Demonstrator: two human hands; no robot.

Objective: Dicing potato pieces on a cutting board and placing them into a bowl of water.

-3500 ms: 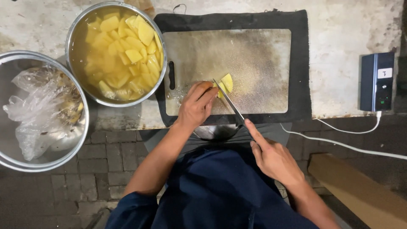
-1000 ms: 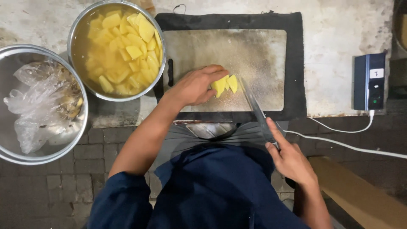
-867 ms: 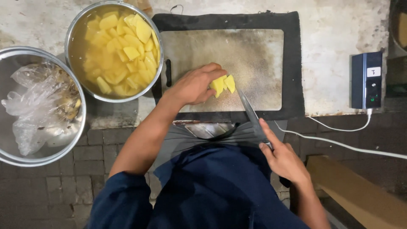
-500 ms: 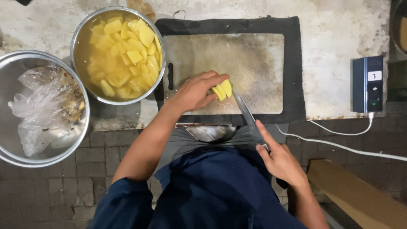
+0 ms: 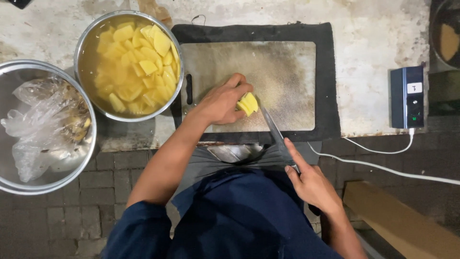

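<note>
Worn, stained counter [image 5: 364,57] runs across the top of the view; brick paving below its near edge.

Cutting board [image 5: 287,67], pale and scuffed, sits on a dark mat [image 5: 328,86] at the middle of the counter, reaching to the near edge. Board mostly bare.

Empty-looking steel bowl [image 5: 28,184] lined with a crumpled clear plastic bag [image 5: 36,129] hangs past the counter's near left corner; what lies under the plastic is hard to make out.

Second steel bowl [image 5: 84,43] at the counter's left, touching the mat's left edge. Holds cloudy water and many yellow potato chunks [image 5: 136,67], well filled. Judgement: most of the cutting looks done, since the bowl is stocked and only one small piece remains on the board.

Dark power strip [image 5: 407,96] near the counter's right edge, white cable [image 5: 383,165] trailing off over the near edge to the right.

Left hand [image 5: 223,103] lies on the board's near left part, fingers curled down and closed on a small stack of sliced potato [image 5: 249,103], pinning it to the board.

Right hand [image 5: 311,184] is off the counter, before the near edge, wrapped shut around the handle of a kitchen knife [image 5: 270,127]. Blade angles up and left over the board's near edge, tip just beside the potato, on its right side.

Judgement: this piece is partly sliced and not yet moved to the water bowl; more cuts across the stack seem to be left.
</note>
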